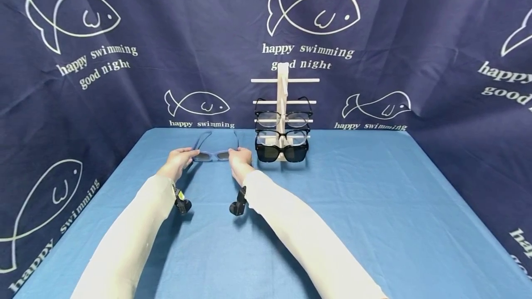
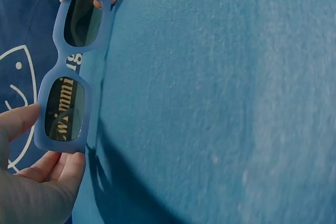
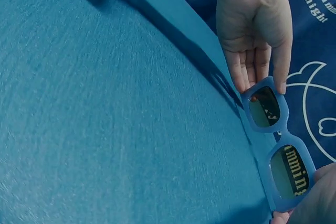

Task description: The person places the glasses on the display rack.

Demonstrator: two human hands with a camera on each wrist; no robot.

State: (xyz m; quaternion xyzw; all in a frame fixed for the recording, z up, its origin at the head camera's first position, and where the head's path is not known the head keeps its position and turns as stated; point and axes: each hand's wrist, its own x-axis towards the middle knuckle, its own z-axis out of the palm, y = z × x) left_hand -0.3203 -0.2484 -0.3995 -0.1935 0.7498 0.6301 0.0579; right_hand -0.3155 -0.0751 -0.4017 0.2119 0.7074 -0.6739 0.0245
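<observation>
A pair of light blue-framed sunglasses [image 1: 213, 155] with dark rectangular lenses is held level at the back left, its temples unfolded toward the backdrop. My left hand [image 1: 178, 159] pinches the left end of the frame. At the right end, my right hand [image 1: 241, 159] grips the frame beside the other lens. In the left wrist view the sunglasses [image 2: 63, 64] have the near thumb on one edge and curled fingers at the end. The right wrist view shows the sunglasses [image 3: 283, 136] between both hands; the near right hand [image 3: 320, 200] is partly cut off.
Just right of my right hand stands a pale wooden display rack [image 1: 282, 86] with horizontal pegs. It carries black sunglasses [image 1: 269, 153] at the bottom and clear-lens glasses [image 1: 268, 119] above. A blue cloth [image 1: 353, 206] covers the table, with a navy fish-print backdrop [image 1: 232, 26] around it.
</observation>
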